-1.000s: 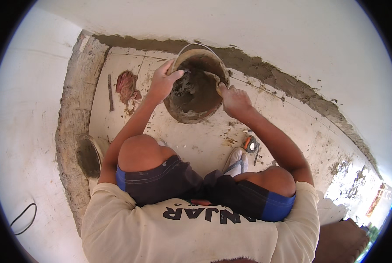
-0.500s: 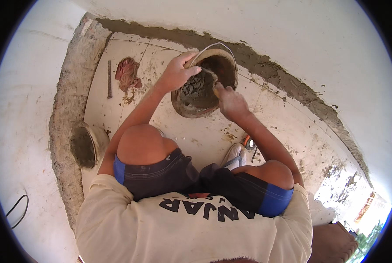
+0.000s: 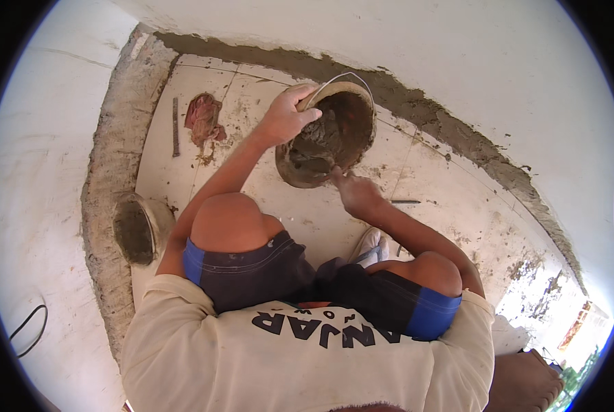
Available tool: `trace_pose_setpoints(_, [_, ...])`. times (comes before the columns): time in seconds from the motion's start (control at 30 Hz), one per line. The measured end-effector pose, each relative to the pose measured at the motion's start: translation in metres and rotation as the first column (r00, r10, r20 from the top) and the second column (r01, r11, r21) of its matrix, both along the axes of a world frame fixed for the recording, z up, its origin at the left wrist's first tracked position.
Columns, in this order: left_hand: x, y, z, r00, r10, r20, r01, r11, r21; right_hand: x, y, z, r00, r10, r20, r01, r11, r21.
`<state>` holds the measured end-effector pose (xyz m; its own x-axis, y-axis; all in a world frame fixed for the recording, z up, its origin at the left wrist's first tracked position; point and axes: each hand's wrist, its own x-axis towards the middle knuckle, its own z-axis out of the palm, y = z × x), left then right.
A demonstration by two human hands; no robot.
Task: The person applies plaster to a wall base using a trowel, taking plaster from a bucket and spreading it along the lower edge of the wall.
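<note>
Tiled floor [image 3: 307, 211] mid-frame. Left hand [image 3: 287, 118] grips tilted bucket [image 3: 362, 118] by rim, upper centre; right hand [image 3: 356, 193] at lower edge, hold unclear. Left-hand slip could spill mortar [image 3: 315, 143].

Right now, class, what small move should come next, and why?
Perhaps bring the right hand inward, toward the mortar: that hand is at the near edge of the bucket, mortar lies farther inside, and the left hand grips the rim.

Dark lettering [image 3: 329, 335] on cream shirt [image 3: 307, 374], smaller letters [image 3: 329, 315] alongside, seemingly part-hidden
</note>
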<state>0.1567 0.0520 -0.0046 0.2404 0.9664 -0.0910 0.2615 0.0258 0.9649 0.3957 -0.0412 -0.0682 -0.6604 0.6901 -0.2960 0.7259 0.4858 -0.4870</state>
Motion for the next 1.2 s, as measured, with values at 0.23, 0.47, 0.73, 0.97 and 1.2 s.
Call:
trace_pose_setpoints(0.23, [0.009,-0.004,-0.006,0.988,0.003,-0.154,0.024,0.984,0.174,0.003,0.041,0.004,0.96,-0.261,0.106,0.24,0.955,0.176])
trace_pose_setpoints(0.47, [0.01,-0.002,-0.01,0.987,0.042,-0.153,-0.022,0.991,0.128,0.012,0.02,0.022,0.993,-0.11,0.052,0.109,0.994,0.023])
trace_pose_setpoints(0.73, [0.043,-0.013,0.0,0.964,-0.046,-0.263,0.081,0.989,0.124,0.019,0.006,0.006,0.983,-0.125,0.133,0.145,0.978,-0.152])
trace_pose_setpoints(0.97, [0.051,-0.021,-0.006,0.953,-0.096,-0.286,0.132,0.985,0.11,0.067,0.047,0.008,0.969,-0.246,0.019,0.247,0.964,-0.103])
trace_pose_setpoints(1.2, [0.037,-0.016,-0.01,0.981,-0.059,-0.185,0.084,0.987,0.134,0.044,0.023,-0.015,0.897,-0.436,-0.078,0.192,0.542,-0.818])
